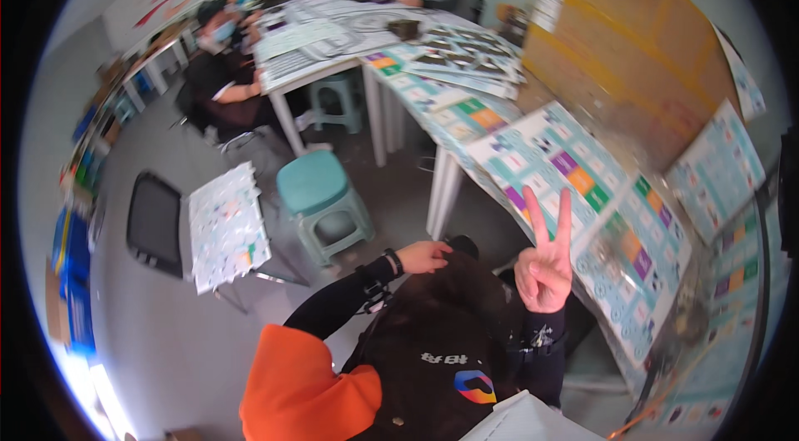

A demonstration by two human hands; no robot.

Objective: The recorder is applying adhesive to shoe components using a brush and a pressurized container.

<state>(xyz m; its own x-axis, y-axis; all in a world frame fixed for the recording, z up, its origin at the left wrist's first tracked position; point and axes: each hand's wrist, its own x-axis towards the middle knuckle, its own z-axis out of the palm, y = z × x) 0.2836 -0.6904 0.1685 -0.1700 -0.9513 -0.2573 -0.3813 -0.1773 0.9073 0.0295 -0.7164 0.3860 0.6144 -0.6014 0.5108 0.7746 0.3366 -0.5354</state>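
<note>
My right hand [545,270] is raised beside the table edge, holding nothing. Its index and middle fingers stretch up in a V, with the other fingers and thumb folded over the palm. Behind the fingertips lie printed sheets [553,162] with purple, orange and green blocks, some in clear wrap. My left hand [423,257] rests on the dark apron [441,308] over my lap, its fingers loosely bent; I see nothing in them. Both wrists wear black bands.
A teal stool [315,183] stands ahead, left of the table leg. Beside it, a printed sheet [226,225] lies on a black chair [156,223]. A large cardboard box [628,42] rises at right. Several people sit around the far white table [291,75].
</note>
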